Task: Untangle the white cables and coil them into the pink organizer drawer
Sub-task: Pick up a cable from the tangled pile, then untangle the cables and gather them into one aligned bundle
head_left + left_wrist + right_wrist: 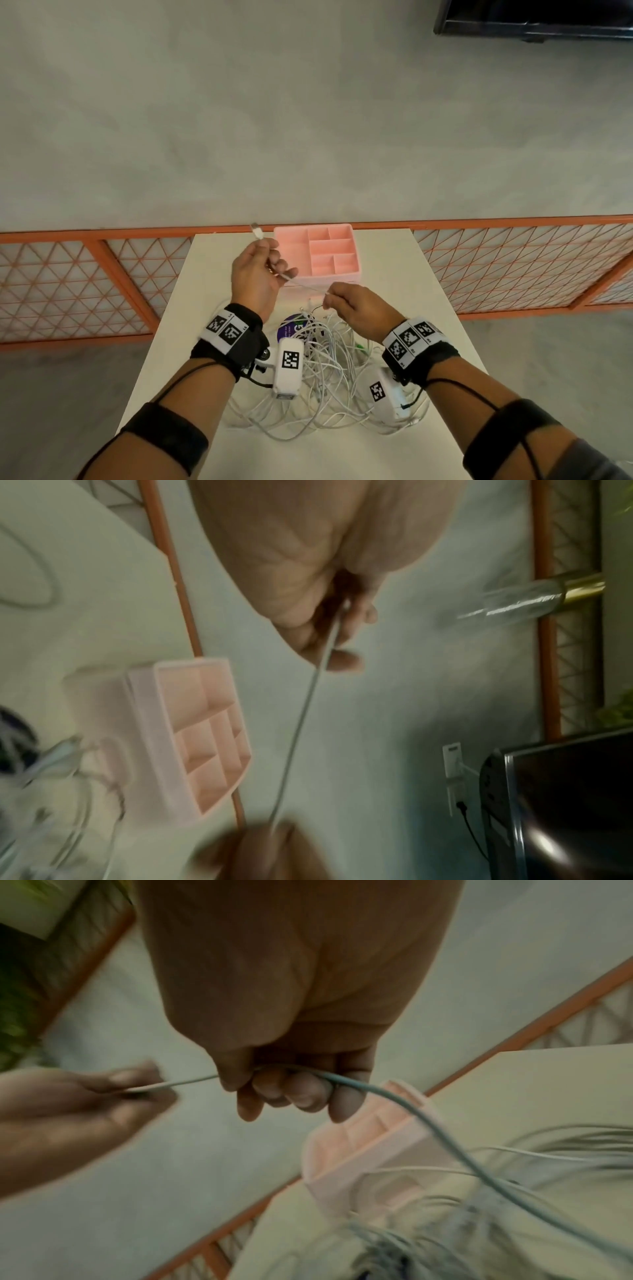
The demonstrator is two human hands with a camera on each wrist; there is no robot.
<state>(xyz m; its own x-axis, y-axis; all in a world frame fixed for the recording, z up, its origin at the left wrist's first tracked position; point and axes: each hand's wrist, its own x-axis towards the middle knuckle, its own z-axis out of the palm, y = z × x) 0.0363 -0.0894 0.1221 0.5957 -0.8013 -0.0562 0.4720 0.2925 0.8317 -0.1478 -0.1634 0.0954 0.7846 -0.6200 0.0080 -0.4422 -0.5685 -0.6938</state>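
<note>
A tangle of white cables (322, 373) lies on the white table (404, 284) below my wrists. One white cable (308, 287) is stretched taut in the air between my hands. My left hand (262, 270) grips it near its plug end (257, 232), which sticks up past the fingers. My right hand (346, 303) pinches the same cable (394, 1096) a short way along, and from there it drops into the tangle. The pink organizer drawer (322, 250) stands at the table's far edge, just beyond my hands, its compartments holding nothing.
A round purple sticker (286, 327) shows under the cables. An orange lattice railing (513, 263) runs behind and beside the table. A dark screen (534, 17) hangs at the top right. The table's near part (308, 455) is bare.
</note>
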